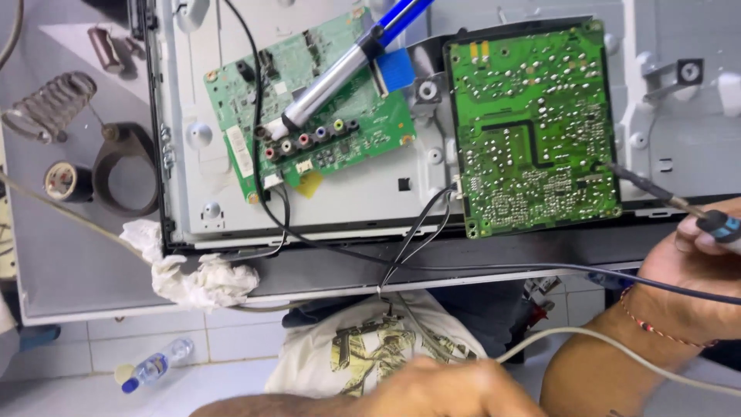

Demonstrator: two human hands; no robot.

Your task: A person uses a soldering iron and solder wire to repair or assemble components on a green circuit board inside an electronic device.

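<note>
My right hand (pixel 687 270) grips a soldering iron (pixel 714 224) by its dark and blue handle at the right edge. The iron's thin tip touches the right side of a large green circuit board (pixel 532 123), which lies solder side up. My left hand (pixel 440 390) is low in the middle, blurred, with its fingers closed. A thin pale wire (pixel 409 328) runs down into it. A smaller green board (pixel 370 116) with coloured round jacks lies to the left. A silver and blue suction pump (pixel 340 73) rests across that board.
Both boards sit on a grey metal panel (pixel 363 197) of an opened flat screen. Black cables (pixel 417 232) cross its lower edge. A crumpled white tissue (pixel 197 278), a tape roll (pixel 65 181) and a coiled iron stand (pixel 50 104) lie to the left. A small plastic bottle (pixel 154 363) is on the tiled floor.
</note>
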